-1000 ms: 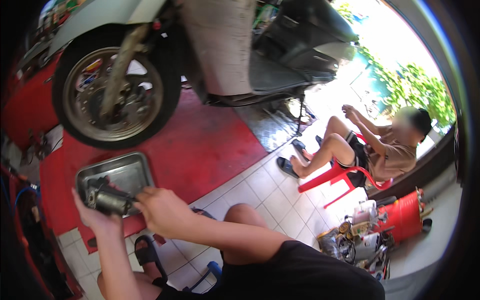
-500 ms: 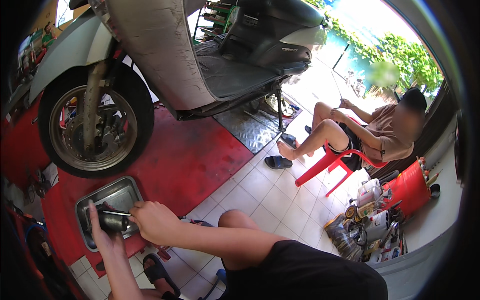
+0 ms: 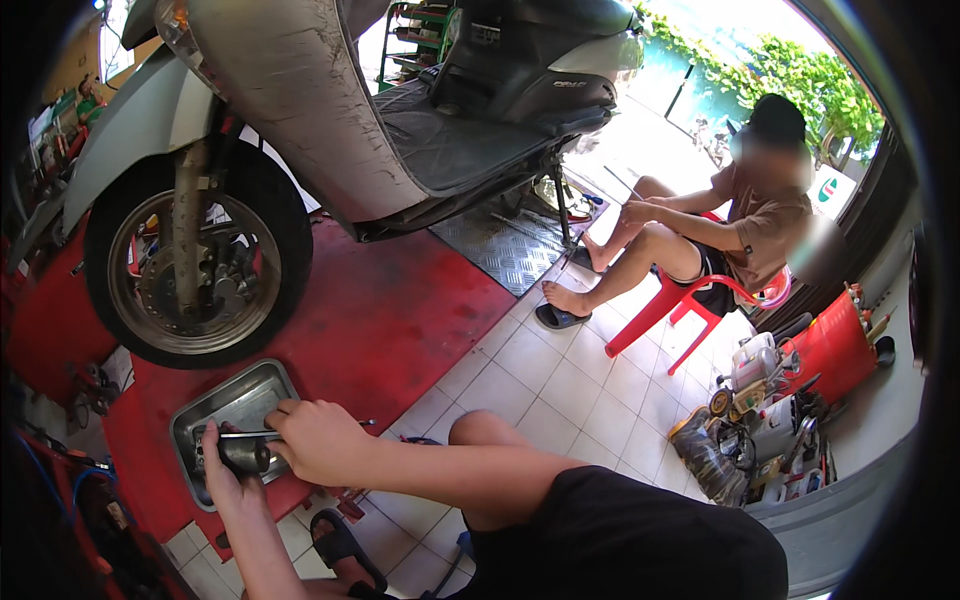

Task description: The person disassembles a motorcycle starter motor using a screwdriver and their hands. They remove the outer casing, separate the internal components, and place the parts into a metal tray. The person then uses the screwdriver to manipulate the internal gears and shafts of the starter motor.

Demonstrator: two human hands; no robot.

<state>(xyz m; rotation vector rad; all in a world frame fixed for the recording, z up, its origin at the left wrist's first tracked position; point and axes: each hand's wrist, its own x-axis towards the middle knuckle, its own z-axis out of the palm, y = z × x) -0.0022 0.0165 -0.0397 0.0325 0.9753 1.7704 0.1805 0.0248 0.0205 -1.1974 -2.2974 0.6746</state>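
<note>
Over a shallow metal tray point(image 3: 262, 372) at the lower left, my left hand point(image 3: 232, 488) is closed around a dark cylindrical metal part point(image 3: 246, 456). Its fingers partly cover that part, so its far end is hidden. My right hand point(image 3: 318, 440) grips a slim, shiny metal rod-like tool point(image 3: 248, 435), which lies across the top of the cylinder. The tool's other end pokes out beyond my right hand; its exact kind cannot be made out.
A scooter point(image 3: 290, 110) stands on a red platform point(image 3: 400, 300), its front wheel point(image 3: 198, 262) just beyond the tray. Right of it, a person point(image 3: 760, 220) sits on a red plastic chair point(image 3: 665, 318). Tools and containers point(image 3: 765, 440) crowd the right wall.
The tool now reaches farther across the cylinder and shows beyond my right hand. The seated person has turned and leaned forward, with one foot shifted. My view has moved slightly.
</note>
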